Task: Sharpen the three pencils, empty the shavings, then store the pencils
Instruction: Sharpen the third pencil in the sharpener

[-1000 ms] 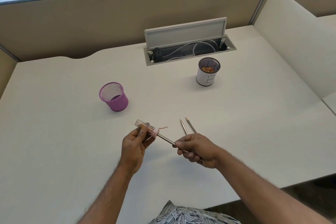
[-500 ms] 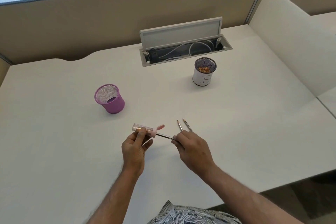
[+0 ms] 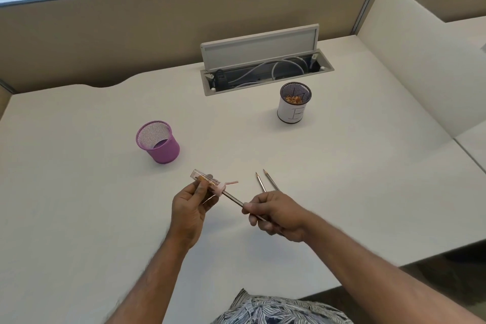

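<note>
My left hand (image 3: pixel 190 208) holds a clear tube sharpener (image 3: pixel 207 181) with a pink end and some shavings inside. A grey pencil (image 3: pixel 234 198) sticks into that pink end, and my right hand (image 3: pixel 277 214) pinches its shaft. Two more pencils (image 3: pixel 265 181) lie side by side on the desk, tips pointing away, their near ends hidden behind my right hand. A purple mesh cup (image 3: pixel 157 142) stands to the far left. A white cup (image 3: pixel 294 102) with shavings in it stands to the far right.
The white desk (image 3: pixel 79 218) ends at a front edge near my body. An open cable tray (image 3: pixel 265 71) with its lid raised sits at the back. A beige partition runs behind, and a white divider (image 3: pixel 420 66) rises on the right.
My right hand has turned on the pencil in the sharpener, rolling over it and back. The left hand keeps its hold. The view has shifted slightly.
</note>
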`<state>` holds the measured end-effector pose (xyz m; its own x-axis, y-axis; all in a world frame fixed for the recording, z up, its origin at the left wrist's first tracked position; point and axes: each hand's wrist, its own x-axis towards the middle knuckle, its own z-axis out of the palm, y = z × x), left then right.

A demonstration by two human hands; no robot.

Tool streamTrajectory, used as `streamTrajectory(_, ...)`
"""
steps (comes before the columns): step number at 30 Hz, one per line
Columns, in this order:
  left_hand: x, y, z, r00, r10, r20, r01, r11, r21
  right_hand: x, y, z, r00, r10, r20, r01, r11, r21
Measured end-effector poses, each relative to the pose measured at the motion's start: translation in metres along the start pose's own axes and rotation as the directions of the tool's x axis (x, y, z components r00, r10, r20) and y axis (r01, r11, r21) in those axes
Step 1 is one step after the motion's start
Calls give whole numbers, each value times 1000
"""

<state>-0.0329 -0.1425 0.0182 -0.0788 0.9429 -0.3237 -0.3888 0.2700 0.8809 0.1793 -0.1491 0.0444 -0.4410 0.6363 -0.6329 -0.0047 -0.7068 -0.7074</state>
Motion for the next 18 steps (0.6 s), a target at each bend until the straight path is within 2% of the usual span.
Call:
streamTrajectory(2,1,1,0,1000,-4,21,5,1000,-9,0,-1,-3,995,73,68,-78,994,74)
streamTrajectory(4,0,3,2,1000,5,20,-5,1000,2,0,-1,-3,997,46,69,-49,998,51)
streamTrajectory(7,-2,5,4,999,31,-18,-31,999,29,3,5,2,986,-130,-100,123,989,-80)
streamTrajectory(9,-3,5,6,998,42,-52,-39,997,65,6,9,6,915,-330,-232,260,921,-289)
streamTrajectory(10,-3,5,7,996,49,-71,-43,995,86,7,12,7,845,-463,-270,311,834,-456)
streamTrajectory(11,-3,4,8,994,57,-93,-48,994,96,8,15,7,747,-609,-265,341,694,-634)
streamTrajectory(13,-4,1,10,990,64,-125,-53,995,85,9,20,5,494,-862,-117,324,307,-895)
streamTrajectory(14,-4,0,11,989,63,-133,-53,996,73,10,21,4,386,-922,-21,288,142,-947)
streamTrajectory(15,-5,0,12,988,59,-141,-51,997,59,11,22,4,312,-948,55,254,27,-967)
streamTrajectory(16,-5,-1,13,987,53,-149,-47,998,47,12,23,3,268,-958,103,227,-41,-973)
streamTrajectory(18,-4,-3,12,986,45,-158,-42,999,28,14,24,3,240,-961,137,200,-89,-976)
